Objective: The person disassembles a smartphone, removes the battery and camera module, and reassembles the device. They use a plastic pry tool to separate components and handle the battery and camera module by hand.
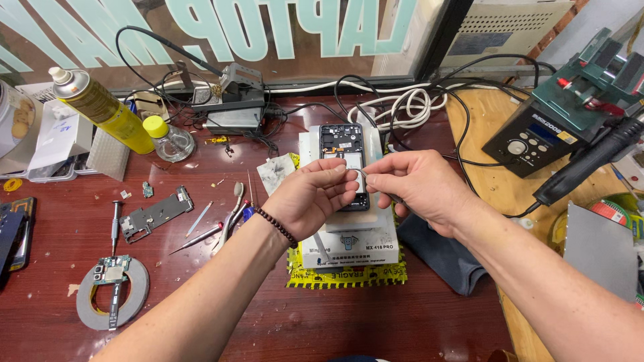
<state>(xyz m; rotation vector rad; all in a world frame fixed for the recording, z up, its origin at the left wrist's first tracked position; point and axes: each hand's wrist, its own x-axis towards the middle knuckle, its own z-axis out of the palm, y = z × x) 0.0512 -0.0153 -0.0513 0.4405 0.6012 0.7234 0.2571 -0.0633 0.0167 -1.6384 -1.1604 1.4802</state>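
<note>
Black opened phone frame (344, 161) lies flat on a white heating pad (349, 238), steadied for work, while left hand (312, 198) and right hand (416, 184) pinch 1 thin pale strip (360, 173) above it.

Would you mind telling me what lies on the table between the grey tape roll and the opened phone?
In the head view, tweezers and small hand tools lie between the grey tape roll and the opened phone, with the left hand's forearm crossing there.
</note>
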